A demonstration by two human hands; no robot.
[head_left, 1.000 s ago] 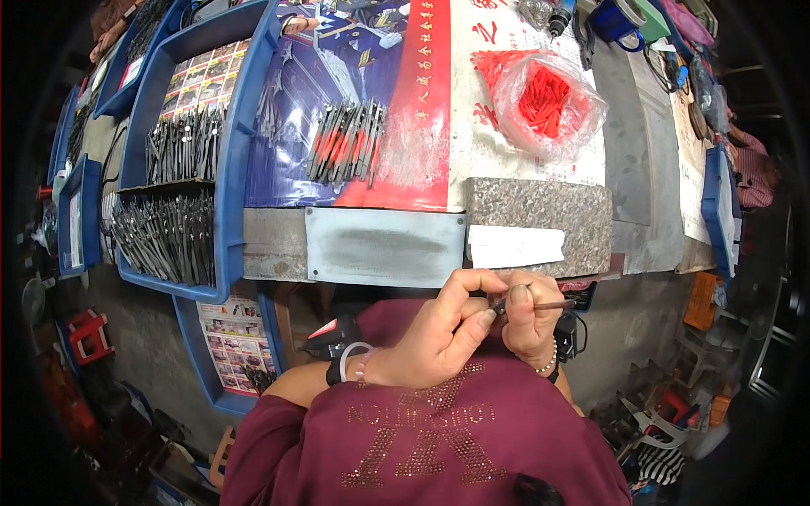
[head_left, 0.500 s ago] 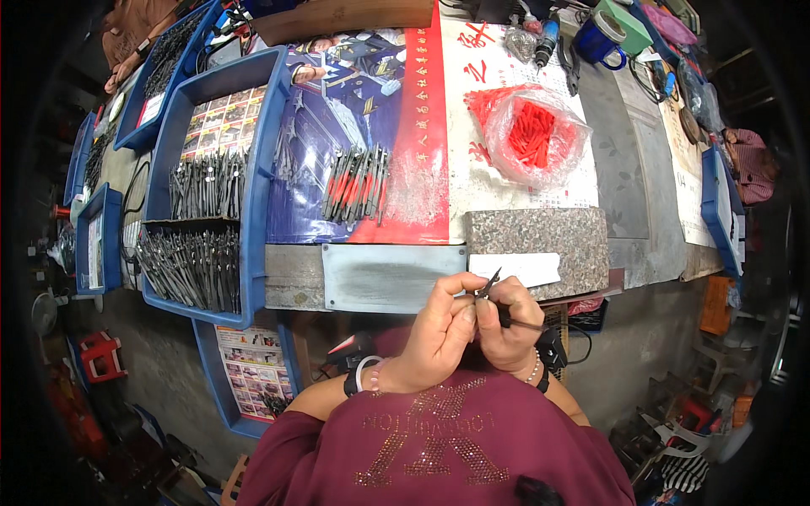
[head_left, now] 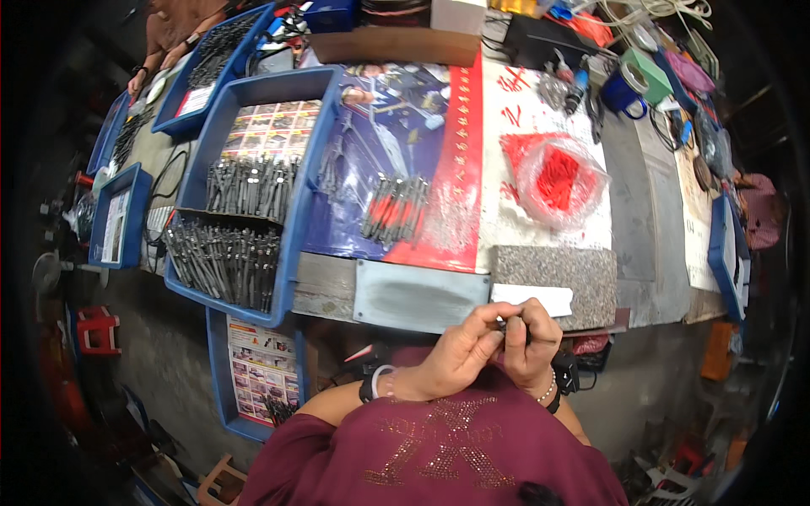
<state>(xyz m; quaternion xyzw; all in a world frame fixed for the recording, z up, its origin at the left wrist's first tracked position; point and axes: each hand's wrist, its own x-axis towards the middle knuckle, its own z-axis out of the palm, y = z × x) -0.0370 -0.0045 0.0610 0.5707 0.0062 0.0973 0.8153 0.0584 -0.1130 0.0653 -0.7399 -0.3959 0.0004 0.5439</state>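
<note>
My left hand (head_left: 462,350) and my right hand (head_left: 531,347) meet close in front of my chest, just past the bench's near edge. Both sets of fingers are closed in a pinch on a small dark metal tool (head_left: 503,324), mostly hidden by the fingers. Beyond them a white strip (head_left: 533,299) lies on a speckled stone slab (head_left: 582,274). Left of the slab is a worn grey metal plate (head_left: 422,291). A bunch of slim dark tools with red parts (head_left: 395,209) lies on the poster sheet. Small red pieces (head_left: 557,179) fill a clear plastic bag (head_left: 582,211).
A blue tray (head_left: 291,287) at left holds many slim dark tools (head_left: 228,261) in two sections. Another blue tray (head_left: 221,371) sits lower, beside me. A blue mug (head_left: 623,91) and a screwdriver-like blue tool (head_left: 578,88) stand far right. Another person's arm (head_left: 156,63) shows far left.
The view has shifted, so the bench appears lower and further right. My hands remain together; the tool's pointed tip, seen sticking up before, is now hidden among the fingers.
</note>
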